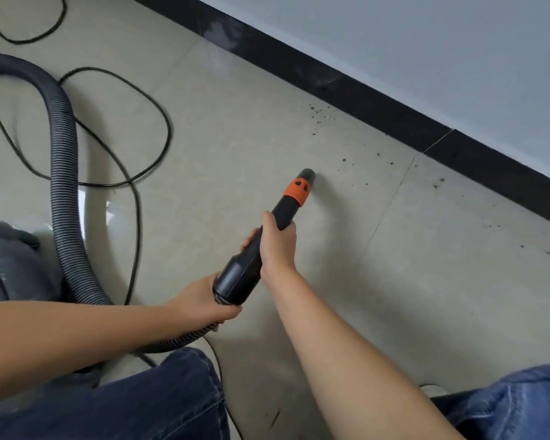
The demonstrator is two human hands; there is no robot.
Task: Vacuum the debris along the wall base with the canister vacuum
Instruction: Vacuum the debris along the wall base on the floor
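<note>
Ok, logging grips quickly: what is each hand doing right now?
Left hand: grips the rear end of the vacuum nozzle, by the hose.
Right hand: grips the nozzle's middle.

Ahead of your nozzle [305,177] the floor tile [242,134] lies bare up to the black baseboard [378,104], which closes off the far side along its whole diagonal run. Dark debris specks [319,114] sit just short of the baseboard, with more scattered to the right, and nothing stands between them and the nozzle. To your left the power cord [131,87] loops across the floor and the ribbed hose [65,173] arcs beside it. Your knees in jeans [146,404] crowd the near edge.
</note>
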